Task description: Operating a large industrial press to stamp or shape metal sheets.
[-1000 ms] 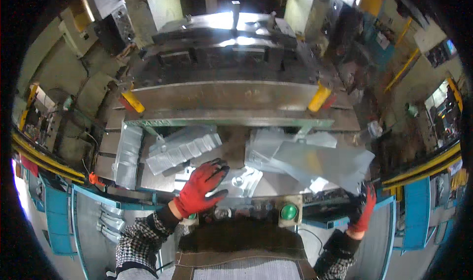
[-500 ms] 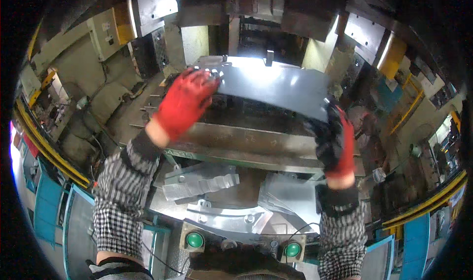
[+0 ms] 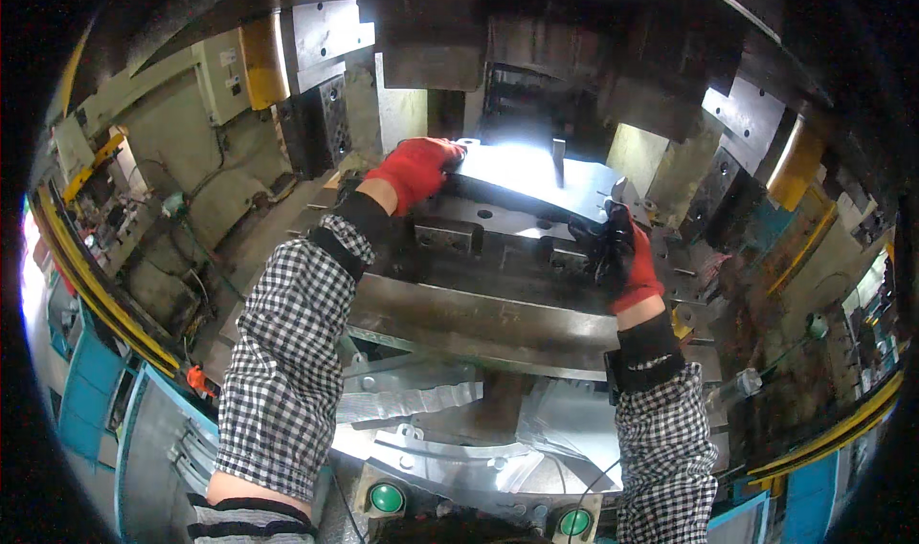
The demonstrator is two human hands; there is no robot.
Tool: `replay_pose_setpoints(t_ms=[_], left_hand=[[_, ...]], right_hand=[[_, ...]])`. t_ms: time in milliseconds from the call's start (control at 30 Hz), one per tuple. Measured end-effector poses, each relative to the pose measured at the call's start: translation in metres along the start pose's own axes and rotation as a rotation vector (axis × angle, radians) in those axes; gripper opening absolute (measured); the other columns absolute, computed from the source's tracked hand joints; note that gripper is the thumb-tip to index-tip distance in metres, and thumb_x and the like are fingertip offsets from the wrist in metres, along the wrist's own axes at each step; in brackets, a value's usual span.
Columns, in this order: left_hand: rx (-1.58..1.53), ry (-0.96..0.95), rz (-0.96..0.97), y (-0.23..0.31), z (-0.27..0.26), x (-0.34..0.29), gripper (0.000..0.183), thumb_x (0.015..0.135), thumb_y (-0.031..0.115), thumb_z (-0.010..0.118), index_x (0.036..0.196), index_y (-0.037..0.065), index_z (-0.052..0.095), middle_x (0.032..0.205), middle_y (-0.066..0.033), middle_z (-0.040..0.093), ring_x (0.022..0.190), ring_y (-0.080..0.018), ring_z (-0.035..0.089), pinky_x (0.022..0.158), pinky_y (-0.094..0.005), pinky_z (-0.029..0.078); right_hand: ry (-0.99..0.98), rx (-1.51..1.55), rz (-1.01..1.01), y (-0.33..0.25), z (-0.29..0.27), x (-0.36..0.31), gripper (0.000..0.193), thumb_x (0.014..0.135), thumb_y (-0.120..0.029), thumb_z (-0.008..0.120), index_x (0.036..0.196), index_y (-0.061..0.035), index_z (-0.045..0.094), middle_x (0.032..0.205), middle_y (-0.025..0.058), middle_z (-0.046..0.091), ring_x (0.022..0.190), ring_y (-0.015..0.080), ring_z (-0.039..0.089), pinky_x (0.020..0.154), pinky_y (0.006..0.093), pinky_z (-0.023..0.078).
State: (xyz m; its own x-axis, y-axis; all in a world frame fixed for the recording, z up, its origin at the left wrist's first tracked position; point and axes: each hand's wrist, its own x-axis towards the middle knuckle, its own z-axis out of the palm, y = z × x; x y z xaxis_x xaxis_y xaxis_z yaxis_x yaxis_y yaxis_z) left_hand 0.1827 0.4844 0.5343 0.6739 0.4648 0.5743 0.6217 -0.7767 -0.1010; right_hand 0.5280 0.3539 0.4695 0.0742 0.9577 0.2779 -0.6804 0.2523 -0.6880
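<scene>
A flat, shiny sheet metal blank lies over the dark lower die of a press, a small upright metal post standing at its far edge. My left hand, in a red glove, is closed on the blank's left end, its fingertips partly hidden. At the right end, my right hand, in a red and black glove, has its fingers curled at the blank's corner. Both arms reach forward in checkered sleeves.
Nearer to me, formed metal parts and flat sheets lie below the press bed's front edge. Two green push buttons sit closest to me. The dark upper press block hangs above. Yellow-black rails run along both sides.
Both hands have carried the blank forward and lowered it onto the die. My arms now stretch farther out, and more of the die's front shows.
</scene>
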Motion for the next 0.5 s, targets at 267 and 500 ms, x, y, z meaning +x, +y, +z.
replay_pose_setpoints(t_ms=[267,500], left_hand=[[-0.003,-0.036,-0.129,-0.008,-0.011,0.008,0.042,0.068,0.002,0.072,0.109,0.004,0.066,0.121,-0.0099,0.068,0.115,-0.0297,0.062,0.102,-0.0381,0.048],[-0.064,0.01,0.001,-0.002,0.003,0.003,0.038,0.069,-0.001,0.064,0.106,0.005,0.068,0.124,-0.0117,0.068,0.116,-0.0315,0.062,0.102,-0.039,0.048]], right_hand=[[-0.199,0.182,-0.038,-0.003,0.018,-0.042,0.035,0.105,-0.028,0.052,0.125,0.0009,0.058,0.12,0.0147,0.063,0.116,0.0363,0.061,0.11,0.0555,0.043],[-0.243,0.129,-0.133,-0.025,0.031,-0.048,0.042,0.104,-0.029,0.053,0.136,-0.0016,0.05,0.133,0.012,0.054,0.12,0.0349,0.056,0.112,0.0532,0.041]])
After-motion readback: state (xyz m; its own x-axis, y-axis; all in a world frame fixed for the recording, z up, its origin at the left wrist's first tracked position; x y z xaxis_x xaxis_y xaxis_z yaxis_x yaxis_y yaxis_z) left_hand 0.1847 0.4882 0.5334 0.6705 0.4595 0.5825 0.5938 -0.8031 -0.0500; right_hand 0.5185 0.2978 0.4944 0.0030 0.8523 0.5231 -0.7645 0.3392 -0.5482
